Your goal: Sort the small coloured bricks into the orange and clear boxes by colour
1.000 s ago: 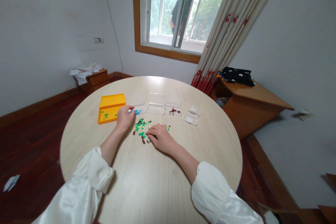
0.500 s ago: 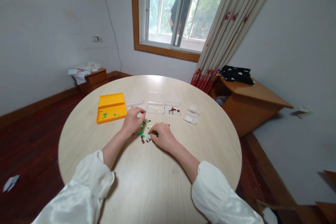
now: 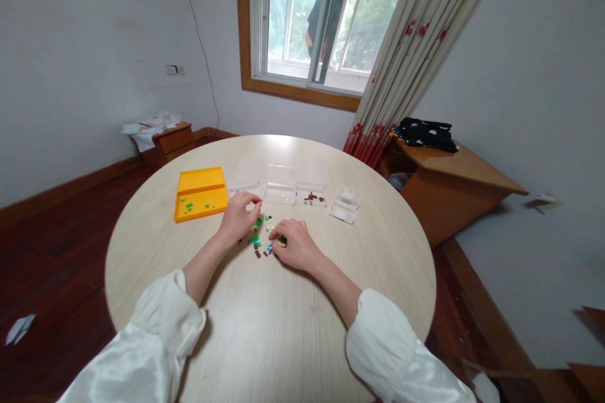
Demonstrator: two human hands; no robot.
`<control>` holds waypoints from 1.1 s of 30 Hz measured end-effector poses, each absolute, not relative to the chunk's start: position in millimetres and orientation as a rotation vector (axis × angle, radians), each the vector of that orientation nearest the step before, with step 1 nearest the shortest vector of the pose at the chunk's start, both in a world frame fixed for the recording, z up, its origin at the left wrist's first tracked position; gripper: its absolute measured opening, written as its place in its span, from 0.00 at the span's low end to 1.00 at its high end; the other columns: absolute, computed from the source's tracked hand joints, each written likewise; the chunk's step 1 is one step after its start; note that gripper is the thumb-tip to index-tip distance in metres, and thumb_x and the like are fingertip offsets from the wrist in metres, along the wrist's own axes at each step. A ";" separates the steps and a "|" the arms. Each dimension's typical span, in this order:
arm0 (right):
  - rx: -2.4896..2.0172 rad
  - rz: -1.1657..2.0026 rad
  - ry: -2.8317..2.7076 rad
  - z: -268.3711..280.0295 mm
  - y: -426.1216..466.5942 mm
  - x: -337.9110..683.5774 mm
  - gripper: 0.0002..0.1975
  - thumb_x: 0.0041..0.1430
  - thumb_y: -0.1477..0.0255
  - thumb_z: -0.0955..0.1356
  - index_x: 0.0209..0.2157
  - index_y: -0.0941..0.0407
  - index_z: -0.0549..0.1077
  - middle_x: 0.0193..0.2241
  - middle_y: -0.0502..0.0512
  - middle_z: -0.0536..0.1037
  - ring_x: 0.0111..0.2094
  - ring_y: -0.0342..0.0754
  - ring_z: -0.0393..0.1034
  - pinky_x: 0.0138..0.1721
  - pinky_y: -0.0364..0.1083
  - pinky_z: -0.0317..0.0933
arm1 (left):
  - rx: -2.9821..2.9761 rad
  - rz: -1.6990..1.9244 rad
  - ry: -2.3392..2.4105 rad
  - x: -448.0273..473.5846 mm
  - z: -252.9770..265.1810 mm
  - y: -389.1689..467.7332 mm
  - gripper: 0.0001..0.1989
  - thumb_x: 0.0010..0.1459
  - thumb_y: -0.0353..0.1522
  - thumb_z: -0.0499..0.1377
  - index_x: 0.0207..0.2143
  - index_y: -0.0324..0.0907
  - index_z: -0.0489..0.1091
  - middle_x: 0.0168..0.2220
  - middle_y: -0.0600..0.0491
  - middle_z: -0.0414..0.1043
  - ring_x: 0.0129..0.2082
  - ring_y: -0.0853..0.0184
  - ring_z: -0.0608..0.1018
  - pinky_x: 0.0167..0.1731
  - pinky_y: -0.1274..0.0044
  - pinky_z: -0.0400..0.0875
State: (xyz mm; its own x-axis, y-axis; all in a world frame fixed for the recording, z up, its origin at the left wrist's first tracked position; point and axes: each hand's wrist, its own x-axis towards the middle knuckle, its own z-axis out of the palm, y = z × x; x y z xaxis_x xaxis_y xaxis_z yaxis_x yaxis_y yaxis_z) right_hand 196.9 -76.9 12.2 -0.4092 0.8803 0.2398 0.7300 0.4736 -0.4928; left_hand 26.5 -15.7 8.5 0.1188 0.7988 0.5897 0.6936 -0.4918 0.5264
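Small building bricks in green, brown, blue, white and yellow (image 3: 254,240) lie loose in the middle of the round table. My left hand (image 3: 239,219) hovers at the left edge of this pile, thumb and forefinger brought together; whatever they pinch is too small to make out. On the pile's right side, my right hand (image 3: 297,247) bends down with curled fingers among the pieces. Its fingertips meet close to blue and yellow bits, and I cannot make out what is between them. Part of the pile is hidden beneath that hand.
An open yellow box (image 3: 201,196) holding several green bricks stands at the left. Clear lidded boxes line the back: one (image 3: 280,195) with whitish pieces, one (image 3: 312,196) with brown pieces, another partly behind my left hand. A smaller clear case (image 3: 343,206) sits at the right.
My right hand's fingertips have shifted slightly over the pile, and yellow bits now show beside its fingers. The left hand has stayed almost still.
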 end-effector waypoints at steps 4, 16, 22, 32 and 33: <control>-1.286 0.480 -2.309 14.3 -75.1 203.3 0.04 0.51 0.78 0.68 0.29 0.57 0.75 0.33 0.52 0.76 0.39 0.47 0.66 0.41 0.47 0.48 | 2.248 1.324 1.507 26.3 9.6 -15.7 0.05 0.53 0.30 0.54 0.27 0.41 0.70 0.31 0.51 0.74 0.35 0.64 0.73 0.38 0.73 0.65; -1.356 0.387 -2.113 8.5 -65.8 206.8 0.04 0.57 0.77 0.66 0.29 0.58 0.71 0.32 0.52 0.74 0.38 0.46 0.65 0.41 0.47 0.49 | 2.455 1.037 1.347 31.6 15.1 -25.9 0.14 0.57 0.36 0.53 0.23 0.40 0.70 0.25 0.51 0.73 0.30 0.66 0.71 0.36 0.73 0.61; -1.381 0.290 -2.023 9.2 -62.1 208.1 0.04 0.58 0.77 0.65 0.30 0.57 0.71 0.32 0.53 0.74 0.39 0.48 0.65 0.40 0.47 0.50 | 2.447 0.796 1.196 40.6 19.8 -33.6 0.16 0.59 0.35 0.52 0.26 0.38 0.75 0.24 0.52 0.73 0.26 0.69 0.70 0.32 0.76 0.60; -1.388 0.296 -2.011 12.8 -64.8 206.3 0.05 0.58 0.77 0.65 0.30 0.57 0.71 0.32 0.54 0.74 0.39 0.49 0.65 0.41 0.48 0.51 | 2.316 0.799 1.155 42.5 20.2 -34.4 0.10 0.54 0.34 0.56 0.27 0.38 0.75 0.25 0.51 0.75 0.27 0.69 0.72 0.31 0.78 0.64; -1.390 0.301 -2.010 13.0 -64.8 206.2 0.05 0.58 0.77 0.65 0.30 0.57 0.71 0.32 0.54 0.74 0.39 0.49 0.65 0.41 0.48 0.51 | 2.311 0.798 1.152 42.9 19.8 -34.4 0.10 0.54 0.33 0.56 0.27 0.38 0.75 0.25 0.52 0.74 0.27 0.69 0.72 0.31 0.77 0.64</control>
